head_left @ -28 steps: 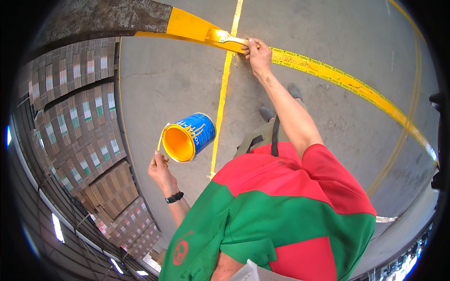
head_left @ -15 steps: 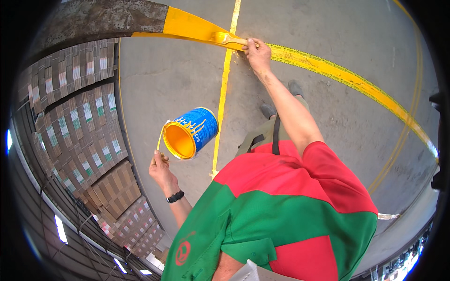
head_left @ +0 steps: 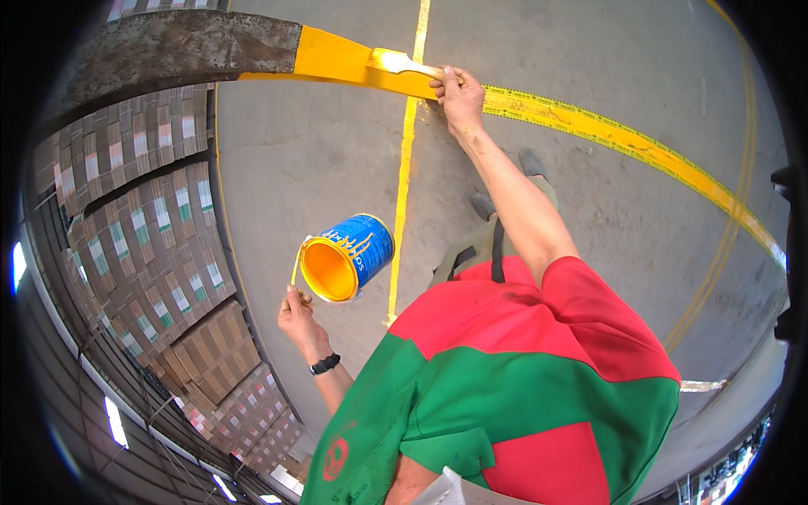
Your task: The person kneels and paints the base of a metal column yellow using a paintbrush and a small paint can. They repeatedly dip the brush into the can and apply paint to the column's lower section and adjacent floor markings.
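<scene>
My right hand (head_left: 463, 99) grips the handle of a paintbrush (head_left: 421, 70). Its wide, paint-covered bristles touch the yellow end of a long, dark, worn bar (head_left: 194, 44) that comes in from the upper left. Yellow paint (head_left: 324, 55) coats the bar's narrowing end. Lower on the left, my left hand (head_left: 303, 324) is closed on the wire handle of a blue paint can (head_left: 370, 244). The can is tilted with its mouth toward me, yellow inside, and yellow drips run down its side. A black band is on my left wrist.
Stacks of flat brown cardboard (head_left: 151, 227) stand along the left. A taped yellow stripe (head_left: 589, 122) curves over the grey floor to the right. Another yellow line (head_left: 404, 168) crosses the floor between the can and my legs. My shoes (head_left: 532, 162) show below my right arm.
The brush has slid slightly left along the yellow end of the bar. The can and my left hand sit a little lower in view, still together.
</scene>
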`<state>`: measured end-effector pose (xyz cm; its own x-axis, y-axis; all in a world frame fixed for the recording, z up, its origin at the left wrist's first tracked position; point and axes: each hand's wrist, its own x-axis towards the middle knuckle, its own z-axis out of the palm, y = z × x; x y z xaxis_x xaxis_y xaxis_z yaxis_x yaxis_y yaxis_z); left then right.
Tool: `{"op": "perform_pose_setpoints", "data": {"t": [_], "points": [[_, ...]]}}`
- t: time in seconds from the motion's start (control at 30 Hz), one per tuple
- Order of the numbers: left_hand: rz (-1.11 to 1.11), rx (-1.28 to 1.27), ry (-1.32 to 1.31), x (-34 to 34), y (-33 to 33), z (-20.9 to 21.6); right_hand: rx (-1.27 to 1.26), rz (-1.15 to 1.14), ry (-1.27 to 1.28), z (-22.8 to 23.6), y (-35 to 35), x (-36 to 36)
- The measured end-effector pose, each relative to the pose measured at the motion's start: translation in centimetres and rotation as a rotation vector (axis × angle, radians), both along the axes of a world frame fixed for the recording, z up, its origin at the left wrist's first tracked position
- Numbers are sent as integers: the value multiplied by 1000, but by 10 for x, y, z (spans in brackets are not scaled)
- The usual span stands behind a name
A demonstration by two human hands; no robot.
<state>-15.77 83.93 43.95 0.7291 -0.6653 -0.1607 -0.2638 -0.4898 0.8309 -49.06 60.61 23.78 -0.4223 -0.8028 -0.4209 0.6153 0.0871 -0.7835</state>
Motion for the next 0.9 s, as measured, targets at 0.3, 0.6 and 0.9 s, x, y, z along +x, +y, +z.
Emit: {"op": "perform_pose_setpoints", "data": {"t": [0.3,0.6,0.9], "points": [[-1,-8,5,9,5,-5,-311,0,-176,24,-26,6],[-2,27,-5,5,3,-2,-470,10,-197,30,-23,-8],[-9,5,3,0,1,-2,-208,16,-124,36,-22,-17]]}}
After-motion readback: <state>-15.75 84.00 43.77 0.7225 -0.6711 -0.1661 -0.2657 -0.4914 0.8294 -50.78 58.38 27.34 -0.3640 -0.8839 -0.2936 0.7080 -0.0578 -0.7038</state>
